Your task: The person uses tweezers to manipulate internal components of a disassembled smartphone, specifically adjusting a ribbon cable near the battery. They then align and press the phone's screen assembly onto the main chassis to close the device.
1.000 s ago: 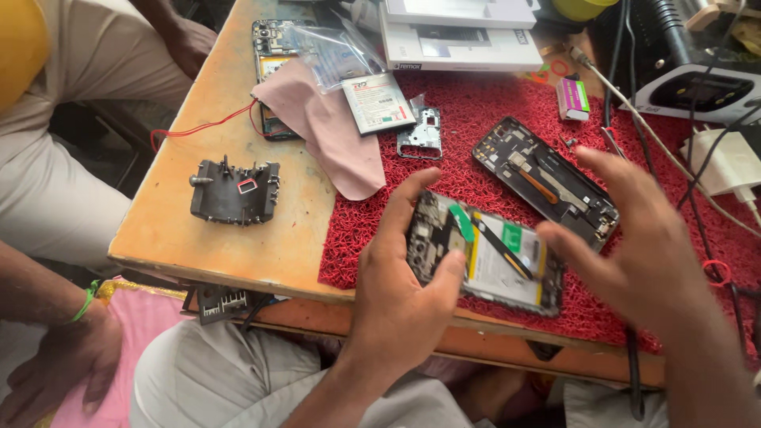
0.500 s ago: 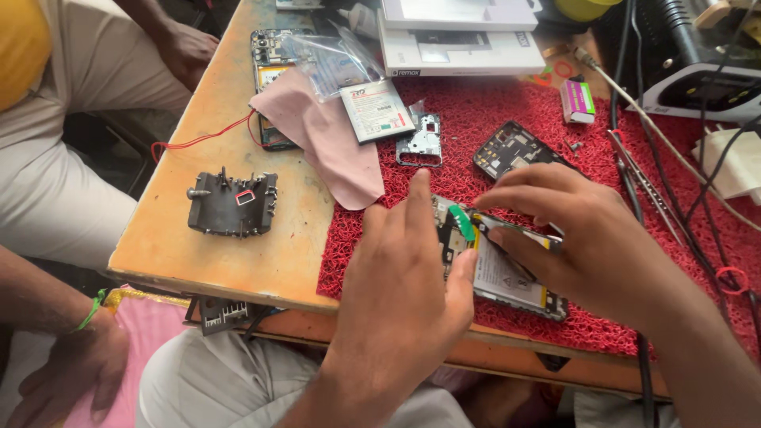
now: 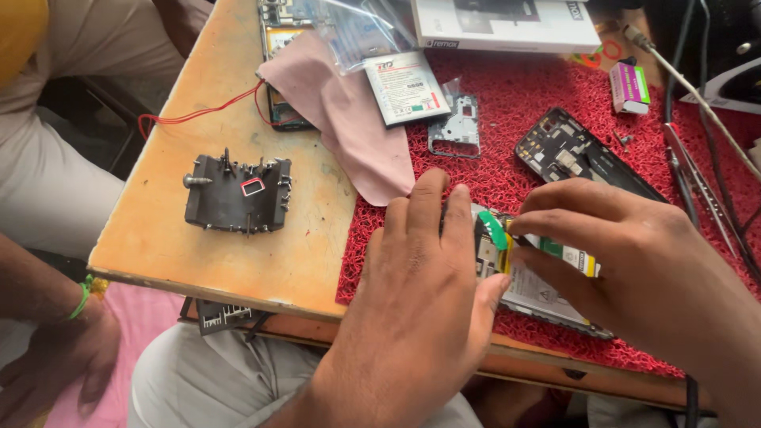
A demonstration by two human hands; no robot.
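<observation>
Both hands lowered: left hand (image 3: 420, 293) flat-pinning opened phone (image 3: 539, 277); right hand (image 3: 634, 254) grip pinching inside.

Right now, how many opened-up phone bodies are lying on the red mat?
2: one opened phone under both hands at the mat's near edge, and one black phone frame further back on the right. More may be hidden.

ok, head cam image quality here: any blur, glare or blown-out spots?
Head view: daylight from upper left, wooden tabletop bright and slightly washed out; glare on the plastic bags; left hand and right hand large and a bit soft; the opened phone and red mat are sharp enough.
</observation>
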